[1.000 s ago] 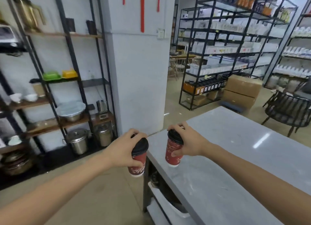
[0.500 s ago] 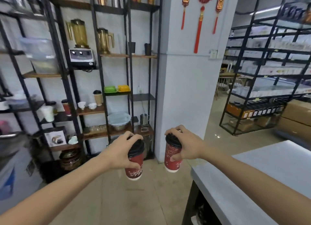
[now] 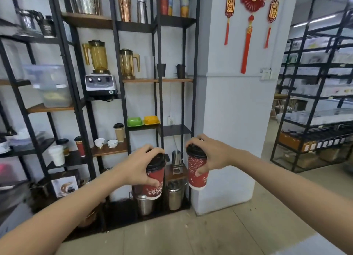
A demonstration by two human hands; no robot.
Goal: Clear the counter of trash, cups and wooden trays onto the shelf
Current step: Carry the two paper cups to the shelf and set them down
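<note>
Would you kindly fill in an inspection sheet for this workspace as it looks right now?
Surface: pale counter corner at lower right, bare where visible.
Job's things: two red paper cups with black lids, left cup and right cup, both upright in the air; shelf unit ahead.
Clutter: blender, amber jug, green tray, yellow tray, brown lidded cup, steel canisters on the shelves.
Hands: left hand grips the left cup; right hand grips the right cup.
Cables: nothing seen clearly.
Surroundings: white pillar with red hanging ornament; stock racks to the right.
</note>
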